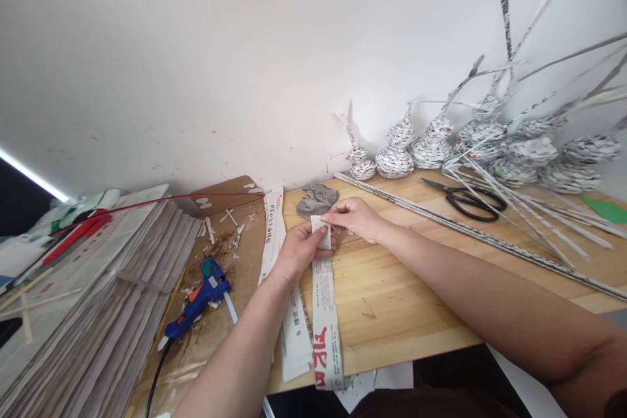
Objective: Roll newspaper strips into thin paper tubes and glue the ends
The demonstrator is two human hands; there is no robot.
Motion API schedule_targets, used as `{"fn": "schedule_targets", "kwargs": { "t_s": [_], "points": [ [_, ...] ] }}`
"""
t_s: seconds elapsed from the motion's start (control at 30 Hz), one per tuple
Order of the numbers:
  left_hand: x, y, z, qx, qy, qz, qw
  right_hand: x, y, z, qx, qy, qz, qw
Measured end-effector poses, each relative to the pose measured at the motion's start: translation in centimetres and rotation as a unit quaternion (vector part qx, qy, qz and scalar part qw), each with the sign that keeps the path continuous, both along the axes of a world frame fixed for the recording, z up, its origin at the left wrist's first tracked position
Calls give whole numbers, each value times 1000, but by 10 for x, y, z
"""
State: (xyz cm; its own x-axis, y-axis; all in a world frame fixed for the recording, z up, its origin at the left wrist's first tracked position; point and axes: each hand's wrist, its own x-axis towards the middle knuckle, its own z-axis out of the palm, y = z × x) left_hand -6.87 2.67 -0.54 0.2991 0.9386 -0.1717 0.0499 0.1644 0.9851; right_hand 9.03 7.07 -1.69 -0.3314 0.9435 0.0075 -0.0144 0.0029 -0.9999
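Observation:
A long newspaper strip [323,313] runs from my hands down over the table's front edge, its upper end raised between my fingers. My left hand [302,249] is closed on that upper end, thumb on top and fingers behind. At the strip's top corner, my right hand [350,219] pinches the paper between thumb and fingertips. More flat newspaper strips [294,333] lie just left of it on the wooden table [401,300]. Behind my hands sits a crumpled grey cloth [318,199].
Left: a blue glue gun [198,304] on stained cardboard and a tall newspaper stack [132,294]. Right: black scissors [470,201], long rolled paper sticks [465,230] and several woven paper gourd shapes [394,153] along the wall, with sticks jutting up.

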Motion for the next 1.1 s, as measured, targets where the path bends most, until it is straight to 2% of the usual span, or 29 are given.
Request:
{"fn": "schedule_targets", "kwargs": {
  "t_s": [0.1,0.2,0.3,0.37,0.47,0.7,0.87,1.1],
  "points": [
    [0,0,-1,7,2,-5,1000,-2,-2,0,39,-14,-32,999],
    [-1,0,-2,1,-11,-6,1000,1,-1,2,19,0,-22,1000],
    [-2,2,-3,-20,-34,4,999,9,3,4,-31,29,64,997],
    [-3,2,-2,-34,-46,9,998,14,5,6,-37,38,127,991],
    [-4,2,-2,-43,-53,8,998,17,6,6,-27,46,168,984],
    [-2,2,-1,-21,-20,3,1000,11,7,0,-26,38,116,992],
    [-2,1,-3,11,6,4,1000,9,5,2,-37,39,84,995],
    [-1,2,-3,-40,-52,-3,998,10,3,8,-31,21,68,997]
  ]
}}
